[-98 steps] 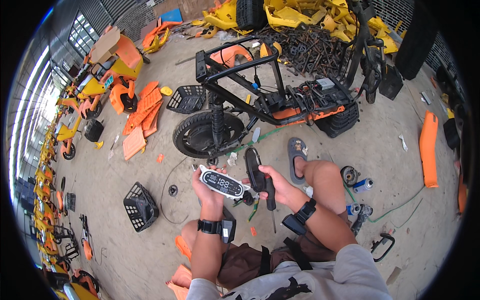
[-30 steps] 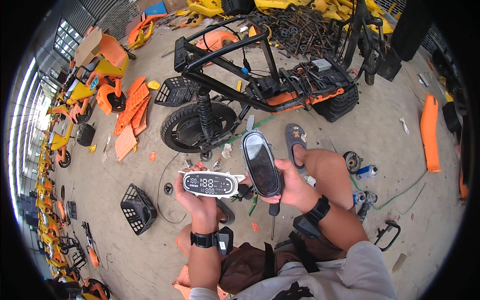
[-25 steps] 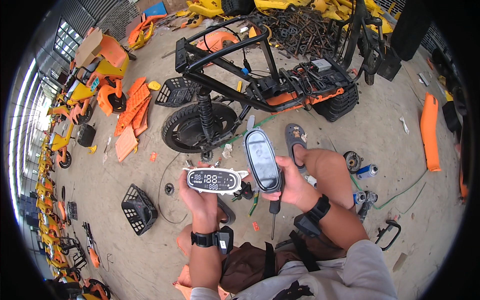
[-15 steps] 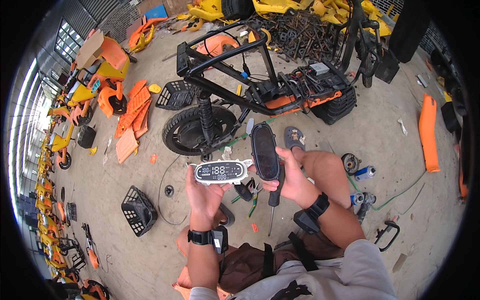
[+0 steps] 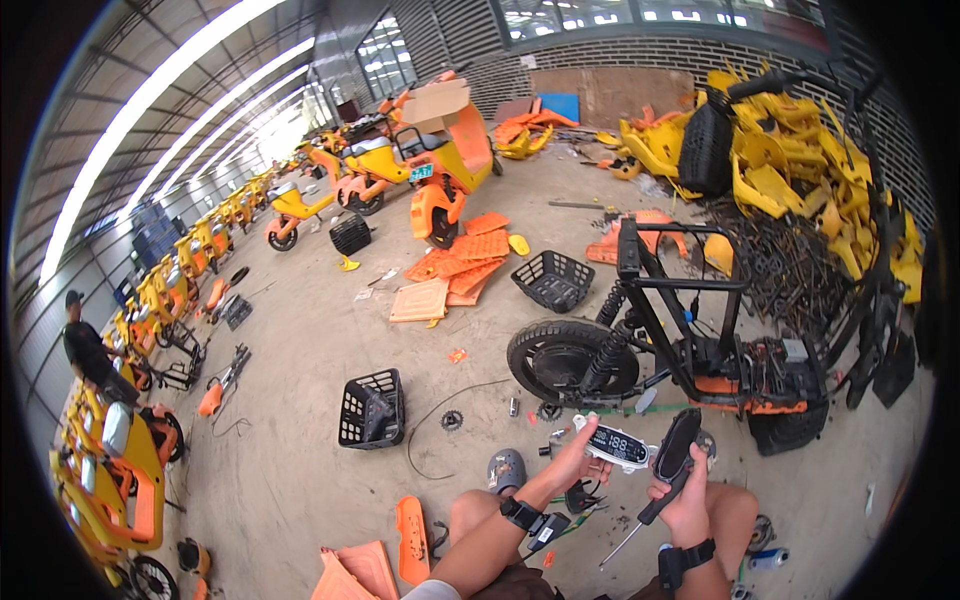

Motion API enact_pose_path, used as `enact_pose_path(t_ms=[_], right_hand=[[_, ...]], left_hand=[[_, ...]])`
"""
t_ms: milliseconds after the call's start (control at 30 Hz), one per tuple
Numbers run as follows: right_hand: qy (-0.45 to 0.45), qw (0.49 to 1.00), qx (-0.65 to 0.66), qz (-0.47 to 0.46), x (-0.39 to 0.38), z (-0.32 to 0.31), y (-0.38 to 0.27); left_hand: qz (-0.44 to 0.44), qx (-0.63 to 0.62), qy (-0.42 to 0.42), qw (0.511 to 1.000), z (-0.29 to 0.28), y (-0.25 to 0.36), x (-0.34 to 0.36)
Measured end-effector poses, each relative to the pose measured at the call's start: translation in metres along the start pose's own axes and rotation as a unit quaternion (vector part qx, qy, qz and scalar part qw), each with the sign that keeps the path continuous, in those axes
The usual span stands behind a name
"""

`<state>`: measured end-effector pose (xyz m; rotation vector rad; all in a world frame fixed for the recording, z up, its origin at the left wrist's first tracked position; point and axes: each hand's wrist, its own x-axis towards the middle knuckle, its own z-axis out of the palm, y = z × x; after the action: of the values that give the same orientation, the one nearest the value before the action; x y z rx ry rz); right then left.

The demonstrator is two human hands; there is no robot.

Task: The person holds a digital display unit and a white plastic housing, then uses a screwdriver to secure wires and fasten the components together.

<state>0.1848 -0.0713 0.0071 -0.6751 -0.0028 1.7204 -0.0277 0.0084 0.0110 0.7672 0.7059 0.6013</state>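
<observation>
My left hand (image 5: pixel 572 462) grips a white-rimmed digital display unit (image 5: pixel 618 446), its dark face tilted up. My right hand (image 5: pixel 682 508) holds an oval black housing (image 5: pixel 678 440) upright together with a black-handled screwdriver (image 5: pixel 622 540), whose shaft points down toward the floor. The two held parts are side by side, a small gap between them. Below them on the floor lie green-handled tools and black pieces (image 5: pixel 582 500), partly hidden by my hands. My legs are bent, a grey clog (image 5: pixel 506 470) on my left foot.
A stripped scooter frame (image 5: pixel 680 350) stands ahead. Around it are black baskets (image 5: pixel 370 410), orange panels (image 5: pixel 455 270), a gear (image 5: pixel 452 422), spray cans (image 5: pixel 768 559) and piles of yellow bodywork (image 5: pixel 770 180). Rows of scooters (image 5: pixel 190 270) line the left, where a person in dark clothing (image 5: pixel 95 350) stands.
My view has swung up and left, bringing the roof, scooter rows and standing person into sight. Both held parts now appear lower and farther right; my grip on each continues.
</observation>
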Motion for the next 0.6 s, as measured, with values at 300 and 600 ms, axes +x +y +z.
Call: enact_pose_path(t_ms=[300,600], right_hand=[[0.003,1.0,-0.005,-0.011,-0.001,0.001,-0.005],[0.009,0.999,0.02,-0.028,0.0,0.004,0.0]], left_hand=[[0.067,0.14,-0.1,0.983,0.001,-0.003,-0.003],[0.134,0.261,-0.057,0.954,-0.001,-0.012,0.002]])
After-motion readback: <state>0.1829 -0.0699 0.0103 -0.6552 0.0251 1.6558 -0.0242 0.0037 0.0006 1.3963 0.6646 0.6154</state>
